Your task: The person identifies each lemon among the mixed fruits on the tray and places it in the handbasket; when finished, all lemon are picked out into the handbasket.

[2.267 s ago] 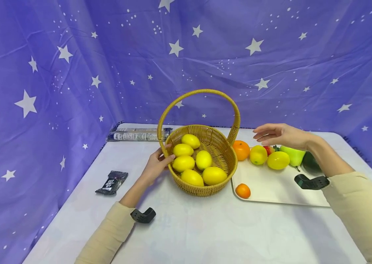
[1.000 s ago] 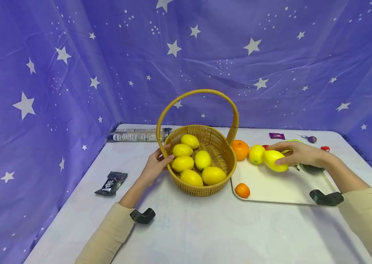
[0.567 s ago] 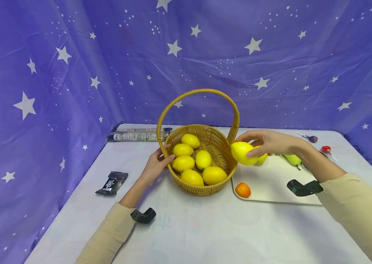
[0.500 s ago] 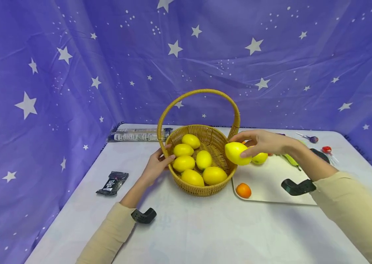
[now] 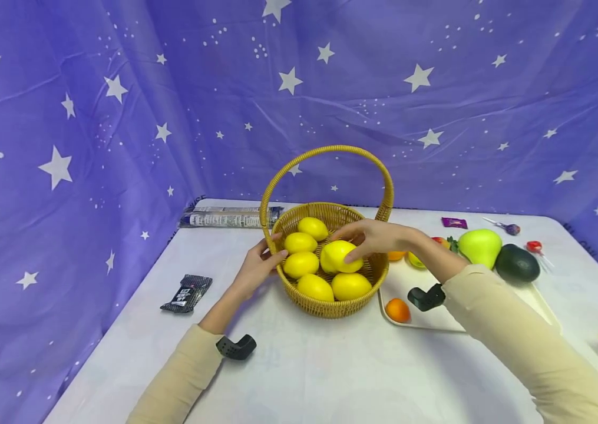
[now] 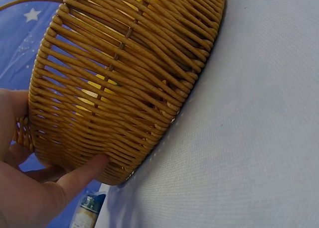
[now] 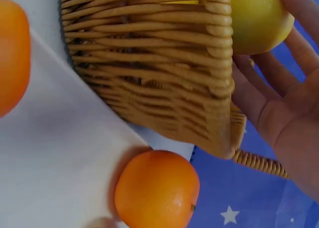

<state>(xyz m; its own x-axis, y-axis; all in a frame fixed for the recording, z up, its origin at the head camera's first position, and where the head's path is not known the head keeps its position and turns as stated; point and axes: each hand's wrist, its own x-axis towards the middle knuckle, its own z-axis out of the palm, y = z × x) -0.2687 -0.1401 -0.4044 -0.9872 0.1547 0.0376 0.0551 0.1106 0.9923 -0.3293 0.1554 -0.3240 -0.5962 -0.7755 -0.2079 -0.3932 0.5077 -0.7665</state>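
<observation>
The woven basket (image 5: pixel 325 309) with its tall arched handle stands mid-table, several lemons (image 5: pixel 316 287) inside. At its left rim my left hand (image 5: pixel 256 268) grips the basket; in the left wrist view a finger (image 6: pixel 87 173) lies along the woven outer wall. My right hand (image 5: pixel 375 238) is over the basket's right side, pinching a lemon (image 5: pixel 342 257) between thumb and fingers. That lemon overlaps another in the head view. From the right wrist, the held lemon (image 7: pixel 259 21) shows just beyond the rim, partly hidden by the basket wall.
Right of the basket is a cream tray (image 5: pixel 436 321) with a small orange (image 5: pixel 397 310), a green pear (image 5: pixel 480 246) and an avocado (image 5: pixel 517 263). Lollipops (image 5: pixel 534 247) and a purple-wrapped sweet (image 5: pixel 454 222) lie behind. A black packet (image 5: pixel 187 293) sits left; long packages (image 5: pixel 224 218) lie behind.
My right hand came down to the tray, took a lemon and carried it left over the basket. My left hand has stayed at the basket's left rim.
</observation>
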